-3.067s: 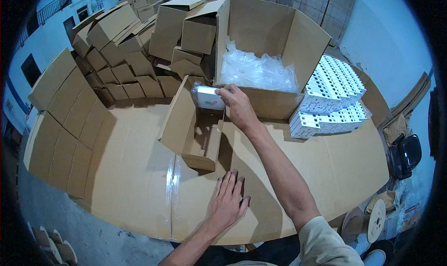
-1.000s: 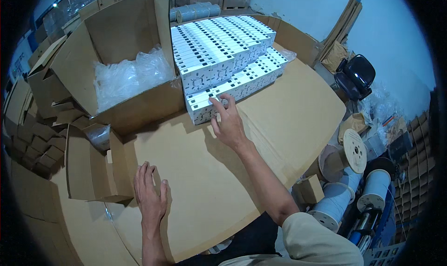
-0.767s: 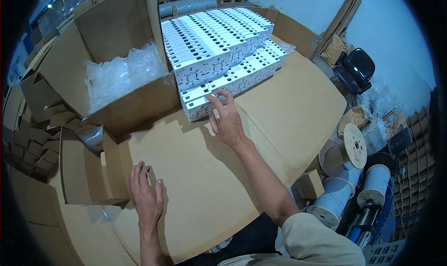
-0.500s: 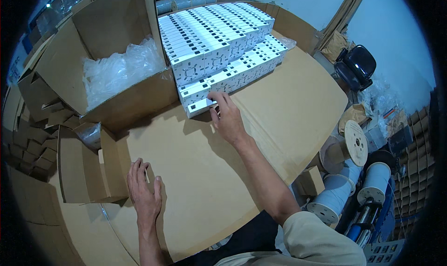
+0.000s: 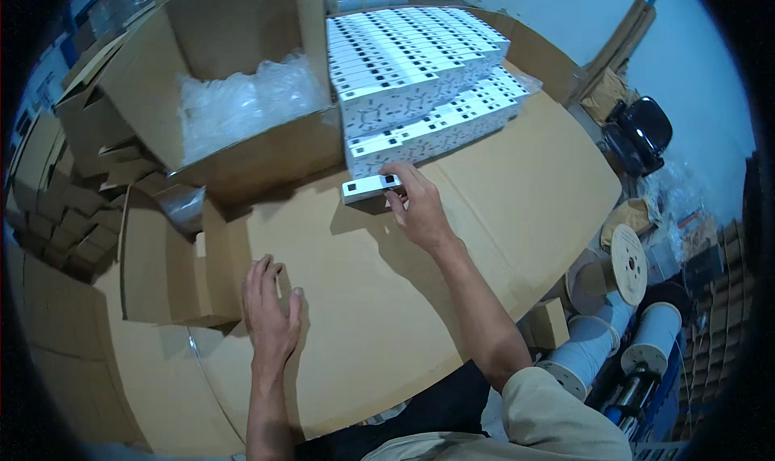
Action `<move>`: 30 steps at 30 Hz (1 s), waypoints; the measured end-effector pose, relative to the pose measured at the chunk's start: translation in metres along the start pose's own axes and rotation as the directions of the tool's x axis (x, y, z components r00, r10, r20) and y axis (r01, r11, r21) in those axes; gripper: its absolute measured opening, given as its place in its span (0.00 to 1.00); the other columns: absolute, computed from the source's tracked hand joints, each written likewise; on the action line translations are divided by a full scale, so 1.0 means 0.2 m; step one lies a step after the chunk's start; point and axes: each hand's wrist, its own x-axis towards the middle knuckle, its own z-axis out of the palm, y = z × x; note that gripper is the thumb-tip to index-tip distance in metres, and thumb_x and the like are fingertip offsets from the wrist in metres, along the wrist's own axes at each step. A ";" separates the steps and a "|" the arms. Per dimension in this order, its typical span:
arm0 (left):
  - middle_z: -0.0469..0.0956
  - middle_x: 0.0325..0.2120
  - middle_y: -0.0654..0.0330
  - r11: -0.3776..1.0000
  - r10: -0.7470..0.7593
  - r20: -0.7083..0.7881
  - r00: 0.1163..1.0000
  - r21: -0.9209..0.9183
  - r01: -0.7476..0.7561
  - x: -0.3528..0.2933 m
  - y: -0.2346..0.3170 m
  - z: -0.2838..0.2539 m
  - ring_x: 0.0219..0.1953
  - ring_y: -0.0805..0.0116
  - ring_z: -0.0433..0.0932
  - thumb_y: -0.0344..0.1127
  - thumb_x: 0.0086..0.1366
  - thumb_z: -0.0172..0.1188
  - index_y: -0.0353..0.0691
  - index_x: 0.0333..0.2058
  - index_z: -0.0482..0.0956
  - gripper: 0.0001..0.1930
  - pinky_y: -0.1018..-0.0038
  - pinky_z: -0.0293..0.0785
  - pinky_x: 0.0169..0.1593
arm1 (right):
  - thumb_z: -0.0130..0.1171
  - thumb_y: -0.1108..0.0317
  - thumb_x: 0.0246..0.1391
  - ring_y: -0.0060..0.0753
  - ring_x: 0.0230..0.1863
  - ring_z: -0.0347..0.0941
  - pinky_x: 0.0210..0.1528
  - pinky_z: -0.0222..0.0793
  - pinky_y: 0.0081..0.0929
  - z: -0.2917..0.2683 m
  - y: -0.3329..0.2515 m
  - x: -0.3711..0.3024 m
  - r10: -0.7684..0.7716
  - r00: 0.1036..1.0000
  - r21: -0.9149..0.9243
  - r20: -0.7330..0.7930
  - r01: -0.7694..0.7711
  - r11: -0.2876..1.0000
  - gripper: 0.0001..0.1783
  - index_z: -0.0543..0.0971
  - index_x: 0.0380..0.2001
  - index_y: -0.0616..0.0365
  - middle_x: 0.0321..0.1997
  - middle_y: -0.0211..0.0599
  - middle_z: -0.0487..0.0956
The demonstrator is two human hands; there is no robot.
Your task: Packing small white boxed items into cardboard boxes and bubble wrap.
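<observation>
My right hand (image 5: pixel 420 211) pinches one end of a small white box (image 5: pixel 368 188) with dark square marks, just in front of the stack. Behind it rises a stepped stack of like white boxes (image 5: pixel 395 106) in tight rows. My left hand (image 5: pixel 271 309) rests near the cardboard surface with thumb and fingers apart, holding nothing. Beside its fingers, on the left, stands an open brown carton (image 5: pixel 145 267), with a clear plastic bag (image 5: pixel 182 206) at its far end.
A large open carton (image 5: pixel 258 150) with crumpled clear plastic bags (image 5: pixel 250 106) stands behind the small carton. Cardboard (image 5: pixel 500 211) covers the worktop. Beyond its right edge are wire spools (image 5: pixel 629 266), a small brown box (image 5: pixel 549 324) and a black chair (image 5: pixel 638 134).
The white box in my right hand has come away from the front of the stack, toward me. My left hand keeps its place by the small carton. The whole view has shifted.
</observation>
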 end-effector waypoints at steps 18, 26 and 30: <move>0.76 0.35 0.63 0.079 -0.447 0.209 0.870 -0.960 0.270 0.32 -0.13 0.10 0.37 0.75 0.77 0.45 0.78 0.51 0.42 0.46 0.70 0.12 0.74 0.78 0.40 | 0.61 0.85 0.52 0.49 0.42 0.80 0.38 0.79 0.37 0.43 -0.42 -0.02 -0.093 0.972 0.140 0.215 0.063 0.988 0.17 0.75 0.45 0.60 0.46 0.44 0.77; 0.79 0.39 0.55 0.311 -0.406 0.147 0.902 -0.906 0.288 0.34 -0.17 0.07 0.36 0.75 0.77 0.37 0.73 0.59 0.35 0.49 0.71 0.14 0.75 0.79 0.41 | 0.61 0.85 0.53 0.41 0.50 0.79 0.48 0.81 0.30 0.47 -0.35 -0.05 -0.107 0.982 0.259 0.156 0.064 0.964 0.16 0.75 0.46 0.63 0.59 0.46 0.72; 0.81 0.40 0.53 0.327 -0.394 0.166 0.904 -0.894 0.307 0.35 -0.14 0.08 0.38 0.73 0.79 0.31 0.71 0.61 0.33 0.49 0.71 0.13 0.74 0.80 0.44 | 0.60 0.83 0.58 0.33 0.55 0.76 0.53 0.79 0.29 0.51 -0.23 -0.05 0.123 0.966 0.553 0.227 -0.232 0.800 0.14 0.74 0.48 0.65 0.63 0.44 0.70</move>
